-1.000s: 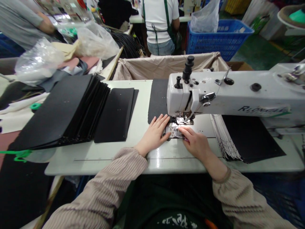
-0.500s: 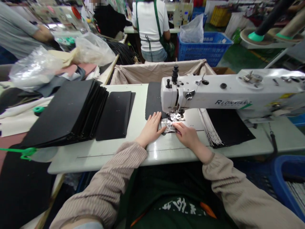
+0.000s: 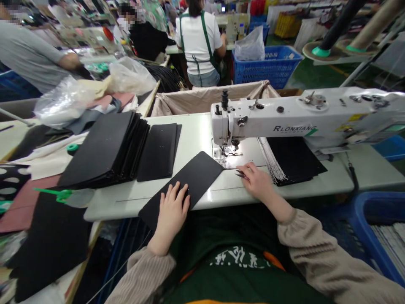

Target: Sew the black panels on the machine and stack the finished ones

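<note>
while the left hand [image 3: 172, 209] lies flat with fingers spread on a flat black rectangular panel [image 3: 190, 179], that panel rests slanted across the front edge of the pale green sewing table [image 3: 196, 131], its far corner near the needle of the white sewing machine [image 3: 284, 120]. the right hand [image 3: 257, 181] rests on the table just right of the panel, fingers pinched on small dark thread snips [image 3: 240, 174]. a fanned stack of black panels [image 3: 107, 150] lies well to the left.
</note>
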### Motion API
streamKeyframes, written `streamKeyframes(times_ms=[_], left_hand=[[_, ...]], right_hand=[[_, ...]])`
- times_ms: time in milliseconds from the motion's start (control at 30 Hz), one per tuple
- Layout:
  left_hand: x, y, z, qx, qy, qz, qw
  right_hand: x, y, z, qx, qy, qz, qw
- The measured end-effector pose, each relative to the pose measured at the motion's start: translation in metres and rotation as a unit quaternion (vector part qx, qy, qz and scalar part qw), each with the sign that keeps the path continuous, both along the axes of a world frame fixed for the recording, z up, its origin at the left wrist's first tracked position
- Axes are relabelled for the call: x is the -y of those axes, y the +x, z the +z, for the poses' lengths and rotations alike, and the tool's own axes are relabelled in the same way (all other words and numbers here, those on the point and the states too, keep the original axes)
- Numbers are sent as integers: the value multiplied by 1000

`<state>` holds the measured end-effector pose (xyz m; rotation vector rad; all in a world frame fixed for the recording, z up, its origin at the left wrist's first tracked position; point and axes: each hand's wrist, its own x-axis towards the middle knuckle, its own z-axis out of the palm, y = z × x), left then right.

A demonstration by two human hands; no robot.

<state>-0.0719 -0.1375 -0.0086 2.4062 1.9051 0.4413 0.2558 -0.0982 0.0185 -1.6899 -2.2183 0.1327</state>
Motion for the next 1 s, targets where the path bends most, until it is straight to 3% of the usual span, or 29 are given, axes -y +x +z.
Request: streamKeyframes(times_ms=[100, 200, 333, 467, 633, 767, 1000], left_hand=[[12, -4, 5, 11, -48, -61, 997], [0, 18, 8, 28, -72, -147, 986], [-20, 67, 16, 56, -67, -197, 977], [-18, 127, 23, 107, -63, -246, 961], [-4, 185, 7, 94, -52, -324, 940], [-1, 199, 0, 67, -36, -297, 952], [1, 199, 8, 117, -68, -275, 952]], right_hand=[[32, 16, 0, -117, 0, -25, 993], [58, 27, -4, -184, -20, -72, 980], [84, 41, -11, -186, -31, -141, 972], [109, 54, -15, -160, -55, -202, 965], [128, 58, -16, -122, -112, -203, 965], [132, 55, -21, -110, -124, -178, 970], [124, 48, -26, -74, -129, -135, 980]])
